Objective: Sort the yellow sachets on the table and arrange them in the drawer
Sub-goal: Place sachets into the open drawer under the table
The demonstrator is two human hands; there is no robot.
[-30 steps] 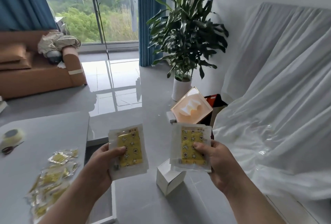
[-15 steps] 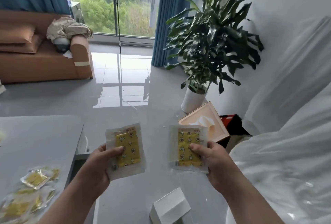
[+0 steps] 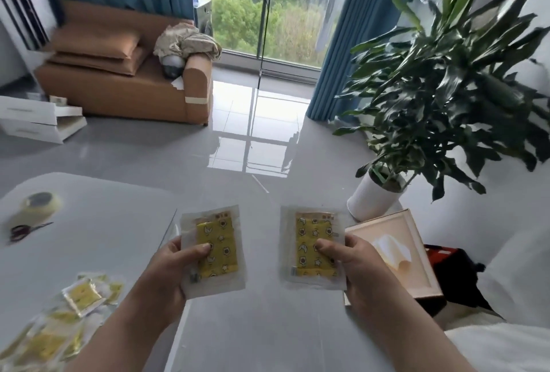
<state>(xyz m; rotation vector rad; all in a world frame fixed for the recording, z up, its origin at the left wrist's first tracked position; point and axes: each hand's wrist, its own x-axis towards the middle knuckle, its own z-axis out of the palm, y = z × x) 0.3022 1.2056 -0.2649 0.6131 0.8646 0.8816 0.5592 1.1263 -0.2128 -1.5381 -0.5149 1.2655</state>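
My left hand (image 3: 166, 276) and right hand (image 3: 357, 270) still clamp thumb and fingers on the left sachet (image 3: 218, 252) and right sachet (image 3: 311, 237); nothing sorted yet, pile (image 3: 74, 306) waiting left of my fingers

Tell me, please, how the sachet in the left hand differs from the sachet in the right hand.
The left-hand sachet leans slightly left; the right-hand sachet stands nearly upright. The left hand grips its sachet by the left edge, the right hand by the right edge. Both are clear wrappers around a yellow pack printed with stars and moons, each with a thumb on its face.
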